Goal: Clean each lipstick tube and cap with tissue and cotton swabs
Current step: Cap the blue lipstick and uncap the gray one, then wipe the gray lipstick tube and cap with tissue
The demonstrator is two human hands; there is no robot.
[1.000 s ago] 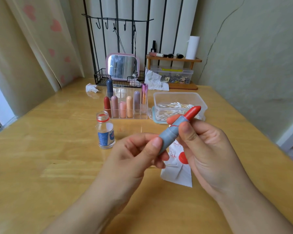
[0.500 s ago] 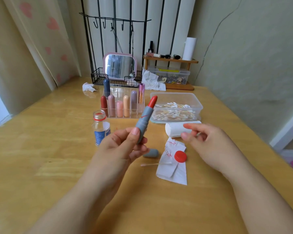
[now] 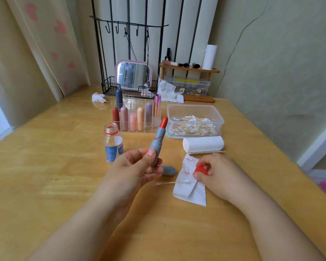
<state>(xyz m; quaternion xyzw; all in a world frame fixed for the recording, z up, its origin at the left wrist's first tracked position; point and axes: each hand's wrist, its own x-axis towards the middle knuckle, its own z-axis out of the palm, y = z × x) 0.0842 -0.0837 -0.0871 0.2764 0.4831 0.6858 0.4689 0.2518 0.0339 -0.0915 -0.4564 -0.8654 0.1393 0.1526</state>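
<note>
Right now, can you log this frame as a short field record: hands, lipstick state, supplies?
left hand: holds the grey lipstick tube tilted, red bullet exposed, red smear on the barrel
right hand: pinches the small red bottle cap over the stained white tissue
grey lipstick cap: lying on the wooden table
used cotton swab: beside the tissue

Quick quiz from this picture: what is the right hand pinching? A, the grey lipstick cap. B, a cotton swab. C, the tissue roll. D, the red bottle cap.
D: the right hand pinches the red bottle cap over the stained tissue, while the cotton swab, grey lipstick cap and tissue roll lie untouched on the table.
</note>
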